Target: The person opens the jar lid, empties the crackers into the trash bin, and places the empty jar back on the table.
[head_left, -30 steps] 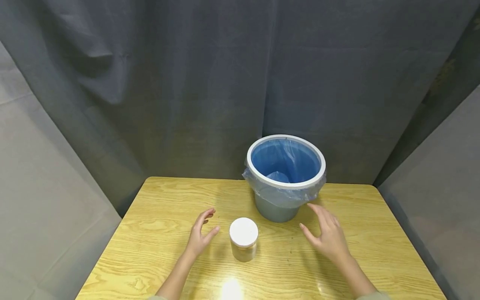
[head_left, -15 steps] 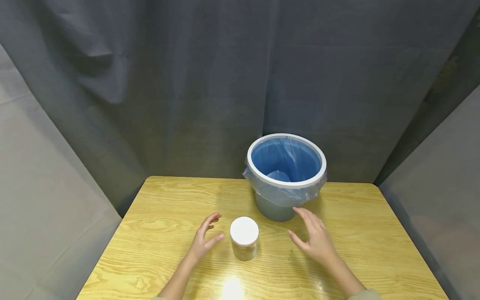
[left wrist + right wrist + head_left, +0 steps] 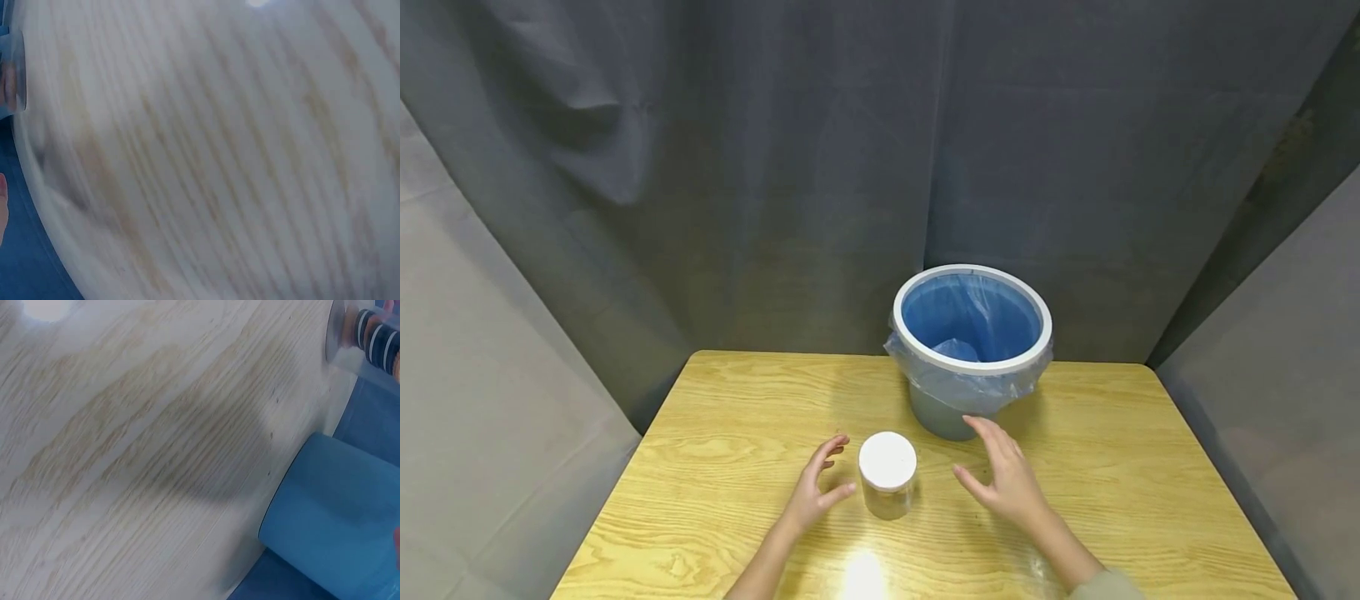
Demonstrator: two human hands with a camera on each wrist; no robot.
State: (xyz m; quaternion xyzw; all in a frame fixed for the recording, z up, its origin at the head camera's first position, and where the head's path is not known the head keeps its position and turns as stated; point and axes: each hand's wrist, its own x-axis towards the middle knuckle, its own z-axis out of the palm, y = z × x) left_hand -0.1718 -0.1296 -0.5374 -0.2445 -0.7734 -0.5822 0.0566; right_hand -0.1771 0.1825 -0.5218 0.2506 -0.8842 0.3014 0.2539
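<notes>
A clear jar [image 3: 887, 498] with a white lid stands upright on the wooden table, between my two hands. Dark, white-striped pieces and orange-brown ones show through its wall in the right wrist view. Just left of the jar is my left hand [image 3: 815, 487], thumb and fingers spread apart, holding nothing. A gap remains between its fingertips and the jar. My right hand [image 3: 1006, 482] hovers farther off on the jar's right, in front of the bin, also spread and holding nothing. Only a fingertip [image 3: 2, 209] and a slice of the jar [image 3: 12, 75] enter the left wrist view.
Behind the jar, to the right, a grey bin [image 3: 947, 417] with a white rim holds a translucent bag folded over its edge. Grey cloth [image 3: 805, 183] hangs behind the table [image 3: 737, 400], and pale panels flank both sides.
My right hand has moved left toward the jar. The left hand has shifted slightly right and nearer to the viewer, closer to the jar. Jar and bin stay in place.
</notes>
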